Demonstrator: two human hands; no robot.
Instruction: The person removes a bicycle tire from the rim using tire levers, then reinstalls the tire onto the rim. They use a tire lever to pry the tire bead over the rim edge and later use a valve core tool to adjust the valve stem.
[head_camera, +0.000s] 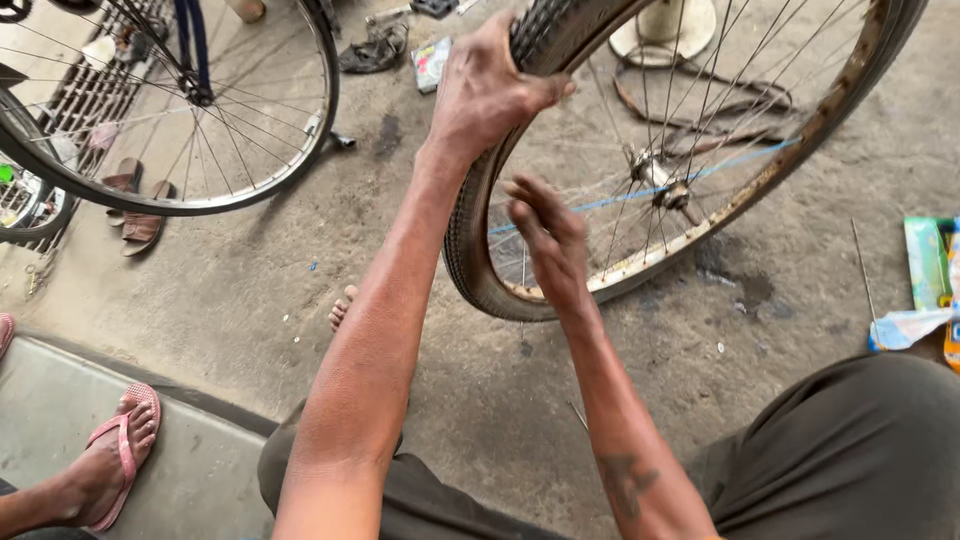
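black rubber tyre (470, 230) gripped by left hand (485, 95); right hand (548, 240) open, fingers on the rusty rim (700, 225).

You've got one view only, head-mounted, so nothing is shared with a second camera; it looks steeply down and forward from your seated position onto the stained grey concrete floor (300, 300); both forearms run up from the bottom edge, so it sits close; your left hand (485, 90) and right hand (545, 240) land centre-frame on the rusty spoked bicycle wheel with black rubber tyre (470, 230); your dark-trousered knees fill the lower corners; the frame's top edge cuts a second silver-rimmed bicycle wheel (300, 150) at upper left.
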